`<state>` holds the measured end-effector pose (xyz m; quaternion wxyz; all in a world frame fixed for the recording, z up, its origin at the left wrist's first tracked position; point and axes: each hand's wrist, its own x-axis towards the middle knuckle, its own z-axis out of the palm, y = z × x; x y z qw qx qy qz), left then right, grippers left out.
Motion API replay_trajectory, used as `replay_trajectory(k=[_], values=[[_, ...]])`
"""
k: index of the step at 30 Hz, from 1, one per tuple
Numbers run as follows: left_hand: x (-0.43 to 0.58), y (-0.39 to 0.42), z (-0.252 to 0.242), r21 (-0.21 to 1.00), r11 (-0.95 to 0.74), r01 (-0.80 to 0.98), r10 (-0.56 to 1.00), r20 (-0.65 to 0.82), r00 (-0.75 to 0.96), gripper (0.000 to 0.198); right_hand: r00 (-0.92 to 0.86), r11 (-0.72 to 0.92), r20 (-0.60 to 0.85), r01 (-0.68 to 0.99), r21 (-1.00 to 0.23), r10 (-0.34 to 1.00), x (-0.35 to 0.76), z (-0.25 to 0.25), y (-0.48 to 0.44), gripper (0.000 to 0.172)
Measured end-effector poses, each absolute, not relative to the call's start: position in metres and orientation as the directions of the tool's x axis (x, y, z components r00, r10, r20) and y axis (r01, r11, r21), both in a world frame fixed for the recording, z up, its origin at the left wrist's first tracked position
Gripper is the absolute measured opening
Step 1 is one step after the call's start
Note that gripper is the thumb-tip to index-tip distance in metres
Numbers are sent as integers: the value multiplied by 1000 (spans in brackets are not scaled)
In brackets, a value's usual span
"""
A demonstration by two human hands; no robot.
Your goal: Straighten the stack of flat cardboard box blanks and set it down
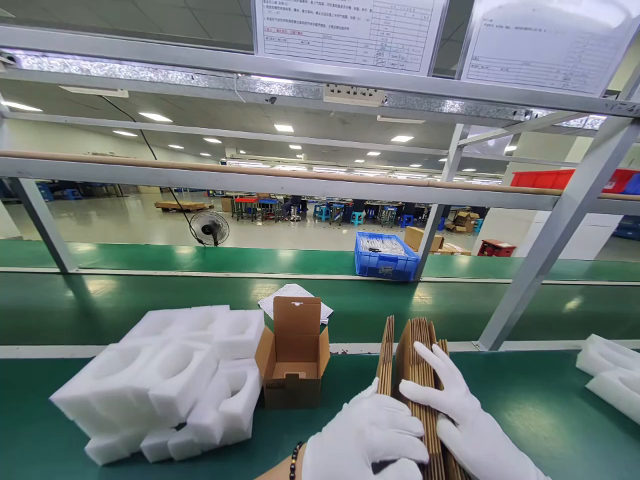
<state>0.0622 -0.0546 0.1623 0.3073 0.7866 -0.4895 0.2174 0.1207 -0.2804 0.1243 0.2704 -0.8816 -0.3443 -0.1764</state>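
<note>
Bright, even light from ceiling panels (155, 117) (glare streaks the green desk (100, 293)); sharp centre, wide-angle bending toward the edges, soft shadows.
</note>
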Motion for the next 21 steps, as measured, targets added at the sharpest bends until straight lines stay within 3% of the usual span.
replay_trajectory(k=[9, 15, 21], values=[[63, -46, 180, 125, -382, -916, -777, 493, 391, 31, 726, -620, 374, 687, -379, 577, 118, 138, -281, 58], [65, -46, 178, 91, -406, -909, -771, 501, 394, 19, 713, -657, 550, 669, -347, 435, 111, 119, -283, 45], [72, -48, 155, 132, -367, -921, -748, 547, 376, 15, 660, -695, 632, 673, -255, 407, 108, 115, -287, 42]])
